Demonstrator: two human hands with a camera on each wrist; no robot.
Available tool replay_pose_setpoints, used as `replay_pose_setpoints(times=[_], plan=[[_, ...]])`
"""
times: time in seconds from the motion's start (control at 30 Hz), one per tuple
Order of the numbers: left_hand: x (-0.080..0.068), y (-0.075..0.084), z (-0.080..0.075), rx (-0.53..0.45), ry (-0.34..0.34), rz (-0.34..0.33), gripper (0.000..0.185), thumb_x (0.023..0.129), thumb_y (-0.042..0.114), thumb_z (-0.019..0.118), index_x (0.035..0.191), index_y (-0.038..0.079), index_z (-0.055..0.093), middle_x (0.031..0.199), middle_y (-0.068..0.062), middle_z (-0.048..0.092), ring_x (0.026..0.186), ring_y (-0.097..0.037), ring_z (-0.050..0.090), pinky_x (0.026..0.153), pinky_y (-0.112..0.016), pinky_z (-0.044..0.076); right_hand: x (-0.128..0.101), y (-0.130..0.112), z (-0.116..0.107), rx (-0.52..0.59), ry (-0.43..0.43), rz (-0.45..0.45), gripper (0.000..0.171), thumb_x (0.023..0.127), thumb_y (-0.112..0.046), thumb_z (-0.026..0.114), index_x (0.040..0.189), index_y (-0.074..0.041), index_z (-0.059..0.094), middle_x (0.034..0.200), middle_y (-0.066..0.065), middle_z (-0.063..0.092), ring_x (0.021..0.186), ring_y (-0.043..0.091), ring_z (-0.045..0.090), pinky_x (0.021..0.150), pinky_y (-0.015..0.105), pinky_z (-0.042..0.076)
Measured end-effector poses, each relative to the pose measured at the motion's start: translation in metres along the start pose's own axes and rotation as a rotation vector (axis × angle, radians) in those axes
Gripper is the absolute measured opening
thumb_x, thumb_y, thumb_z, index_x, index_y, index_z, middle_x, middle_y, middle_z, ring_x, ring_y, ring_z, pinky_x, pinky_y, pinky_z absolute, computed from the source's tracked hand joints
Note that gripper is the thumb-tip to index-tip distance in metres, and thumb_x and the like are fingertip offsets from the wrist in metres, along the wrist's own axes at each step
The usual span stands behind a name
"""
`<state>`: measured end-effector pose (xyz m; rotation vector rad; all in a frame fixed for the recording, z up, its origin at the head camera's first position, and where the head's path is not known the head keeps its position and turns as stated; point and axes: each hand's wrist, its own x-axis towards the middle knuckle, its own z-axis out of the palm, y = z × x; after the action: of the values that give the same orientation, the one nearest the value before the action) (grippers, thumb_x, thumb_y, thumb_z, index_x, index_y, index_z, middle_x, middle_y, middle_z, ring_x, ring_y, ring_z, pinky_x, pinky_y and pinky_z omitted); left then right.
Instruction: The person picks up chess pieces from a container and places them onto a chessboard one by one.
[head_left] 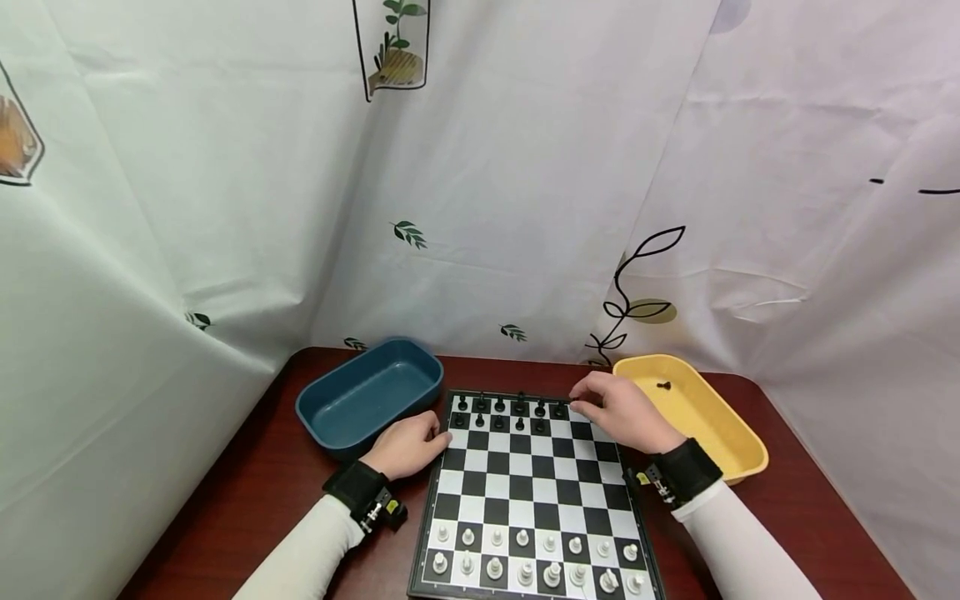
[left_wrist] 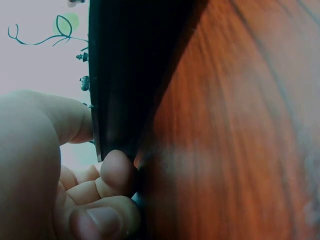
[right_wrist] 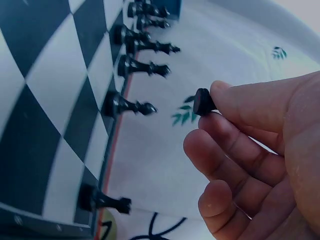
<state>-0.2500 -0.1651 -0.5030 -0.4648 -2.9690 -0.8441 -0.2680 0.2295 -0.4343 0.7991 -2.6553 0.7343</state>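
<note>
A chessboard (head_left: pixel 525 483) lies on the dark wooden table (head_left: pixel 247 492), with black pieces (head_left: pixel 498 412) on its far rows and white pieces (head_left: pixel 525 560) on its near rows. My right hand (head_left: pixel 583 402) hovers over the board's far right corner. In the right wrist view the right hand (right_wrist: pixel 207 112) pinches a small black chess piece (right_wrist: pixel 202 101) between thumb and forefinger, above the row of standing black pieces (right_wrist: pixel 131 106). My left hand (head_left: pixel 420 442) grips the board's left edge (left_wrist: pixel 125 75), thumb (left_wrist: pixel 67 120) on top and fingers (left_wrist: pixel 117 172) curled against the side.
An empty blue tray (head_left: pixel 367 396) stands left of the board. To the right, a yellow tray (head_left: pixel 738 454) holds one black piece (head_left: pixel 663 385). White patterned curtains (head_left: pixel 525 208) close in the table at the back and both sides.
</note>
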Motion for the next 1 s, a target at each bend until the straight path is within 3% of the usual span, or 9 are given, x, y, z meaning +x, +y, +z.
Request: replay_pose_setpoints(times=[0.2,0.4,0.63,1.0], plan=[[0.000,0.001,0.000,0.008,-0.012,-0.008,0.030,0.107,0.041,0.069,0.084,0.023,0.059,0.071,0.007,0.055,0.061,-0.013,0.051,0.060,-0.035,0.041,-0.001,-0.002,0.012,0.017,-0.061,0.050,0.011,0.098,-0.014,0.088,0.106,-0.015,0.081,0.102,-0.008,0.076,0.091,0.012,0.068,0.082,0.042,0.057],[0.000,0.001,-0.001,0.007,-0.016,-0.018,0.030,0.107,0.041,0.069,0.085,0.023,0.060,0.071,0.007,0.055,0.061,-0.013,0.051,0.061,-0.035,0.041,0.001,-0.004,0.019,0.023,-0.097,0.054,0.011,0.096,-0.015,0.089,0.102,-0.018,0.081,0.094,-0.012,0.073,0.079,0.008,0.061,0.072,0.034,0.054],[0.001,0.002,-0.003,0.006,-0.017,-0.028,0.031,0.108,0.041,0.069,0.084,0.023,0.059,0.070,0.006,0.055,0.061,-0.014,0.051,0.060,-0.035,0.041,0.002,-0.004,0.024,-0.045,-0.152,0.073,0.010,0.095,-0.017,0.091,0.100,-0.021,0.082,0.086,-0.015,0.070,0.074,0.005,0.058,0.068,0.031,0.051],[0.001,0.001,-0.001,0.007,-0.020,-0.023,0.031,0.108,0.041,0.069,0.084,0.023,0.060,0.070,0.006,0.055,0.061,-0.013,0.051,0.061,-0.035,0.041,0.002,-0.003,0.029,-0.128,-0.181,0.057,0.011,0.093,-0.020,0.092,0.099,-0.019,0.082,0.087,-0.014,0.071,0.076,0.005,0.060,0.072,0.034,0.053]])
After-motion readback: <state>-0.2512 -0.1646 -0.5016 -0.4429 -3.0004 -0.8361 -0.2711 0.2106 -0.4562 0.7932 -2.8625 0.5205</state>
